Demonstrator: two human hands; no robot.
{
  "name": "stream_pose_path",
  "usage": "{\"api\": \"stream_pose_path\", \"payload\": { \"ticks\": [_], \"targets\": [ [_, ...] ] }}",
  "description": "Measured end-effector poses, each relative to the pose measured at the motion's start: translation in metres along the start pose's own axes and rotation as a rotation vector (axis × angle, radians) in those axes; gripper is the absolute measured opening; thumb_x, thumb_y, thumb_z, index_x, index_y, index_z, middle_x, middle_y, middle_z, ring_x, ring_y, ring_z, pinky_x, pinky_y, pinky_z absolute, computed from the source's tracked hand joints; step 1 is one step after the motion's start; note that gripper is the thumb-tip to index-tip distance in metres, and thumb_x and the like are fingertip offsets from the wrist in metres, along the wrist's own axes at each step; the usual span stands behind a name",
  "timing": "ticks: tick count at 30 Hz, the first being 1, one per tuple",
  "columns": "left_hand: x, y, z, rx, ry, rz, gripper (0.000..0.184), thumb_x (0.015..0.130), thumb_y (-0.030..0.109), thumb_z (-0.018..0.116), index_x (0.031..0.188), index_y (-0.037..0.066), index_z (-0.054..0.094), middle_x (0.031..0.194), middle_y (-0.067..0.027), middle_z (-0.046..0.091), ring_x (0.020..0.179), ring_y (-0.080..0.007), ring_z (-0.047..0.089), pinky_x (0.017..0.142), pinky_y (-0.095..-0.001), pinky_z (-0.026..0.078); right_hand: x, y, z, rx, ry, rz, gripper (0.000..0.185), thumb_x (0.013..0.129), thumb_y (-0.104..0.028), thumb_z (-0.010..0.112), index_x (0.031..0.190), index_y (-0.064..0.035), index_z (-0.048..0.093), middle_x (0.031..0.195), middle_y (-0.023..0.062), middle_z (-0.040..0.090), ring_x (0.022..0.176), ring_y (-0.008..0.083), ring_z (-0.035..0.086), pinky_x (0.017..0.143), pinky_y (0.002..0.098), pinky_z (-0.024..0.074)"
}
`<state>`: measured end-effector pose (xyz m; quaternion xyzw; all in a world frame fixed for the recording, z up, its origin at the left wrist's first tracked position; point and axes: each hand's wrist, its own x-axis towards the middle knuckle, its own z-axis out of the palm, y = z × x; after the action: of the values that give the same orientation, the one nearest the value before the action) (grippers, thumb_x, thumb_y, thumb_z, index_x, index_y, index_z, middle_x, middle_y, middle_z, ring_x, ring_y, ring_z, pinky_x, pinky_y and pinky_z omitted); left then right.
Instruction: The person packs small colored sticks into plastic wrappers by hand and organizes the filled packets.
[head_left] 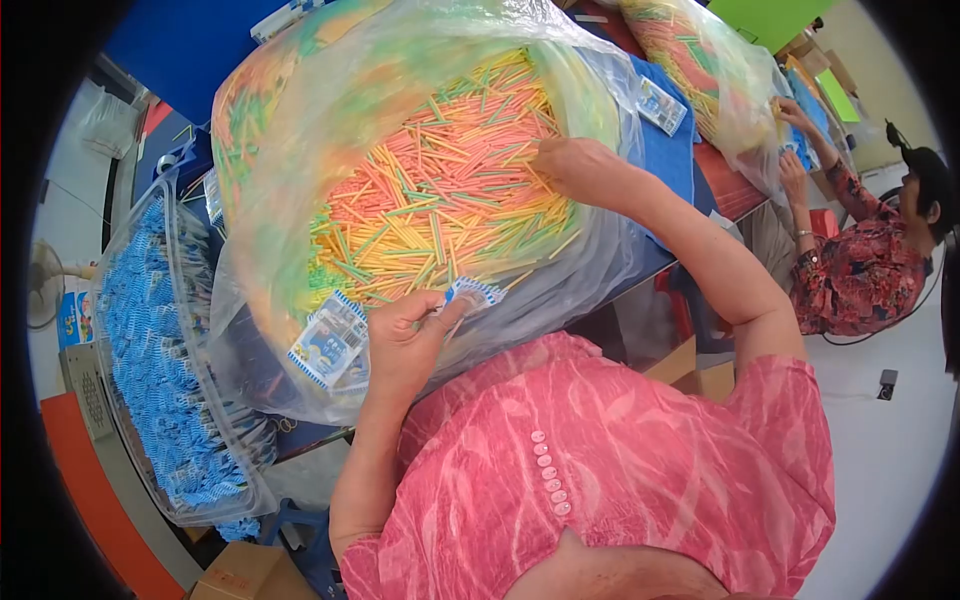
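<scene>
A large clear plastic bag [270, 250] lies open before me, full of thin pink, yellow and green sticks [440, 190]. My left hand [408, 328] is at the bag's near edge, thumb and fingers closed on a small blue-and-white packet [472, 292]. Beside that hand is another blue-and-white packet [330, 340], printed with a barcode; whether the hand also grips it, I cannot tell. My right hand [585, 172] reaches to the right side of the pile, fingers curled down against the sticks. Its fingertips are partly hidden, so what they hold is not clear.
On the left stands a clear plastic bin [258, 490] heaped with blue-and-white packets [165, 350]. A packet [660, 105] lies on blue cloth [665, 160] to the right. Beyond it, a co-worker [865, 260] handles a second bag of sticks [690, 70]. A cardboard box [250, 572] sits below left.
</scene>
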<state>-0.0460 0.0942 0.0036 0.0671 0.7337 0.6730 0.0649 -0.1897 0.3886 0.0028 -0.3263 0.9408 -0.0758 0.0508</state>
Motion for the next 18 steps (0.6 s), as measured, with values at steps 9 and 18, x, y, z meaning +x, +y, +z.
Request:
{"api": "stream_pose_path", "payload": {
  "ticks": [9, 18],
  "targets": [
    [0.003, 0.001, 0.006, 0.075, -0.115, 0.021, 0.01, 0.082, 0.005, 0.072, 0.089, -0.002, 0.071, 0.074, -0.0052, 0.068, 0.067, -0.0082, 0.059, 0.061, -0.0235, 0.045, 0.008, 0.007, 0.005, -0.073, 0.034, -0.15, 0.008, 0.076, -0.009, 0.061, 0.08, -0.0026, 0.059, 0.088, 0.0129, 0.058, 0.087, 0.0336, 0.06, 0.075, 0.0443, 0.0482],
    [0.01, 0.007, 0.011, 0.111, -0.142, 0.021, 0.013, 0.088, 0.011, 0.068, 0.086, -0.001, 0.071, 0.069, -0.0008, 0.065, 0.063, -0.0045, 0.052, 0.057, -0.022, 0.041, 0.012, 0.021, -0.005, 0.105, 0.098, -0.164, 0.007, 0.068, -0.005, 0.061, 0.069, -0.0006, 0.057, 0.071, 0.0141, 0.054, 0.074, 0.0343, 0.058, 0.063, 0.0408, 0.0458]
  ]
}}
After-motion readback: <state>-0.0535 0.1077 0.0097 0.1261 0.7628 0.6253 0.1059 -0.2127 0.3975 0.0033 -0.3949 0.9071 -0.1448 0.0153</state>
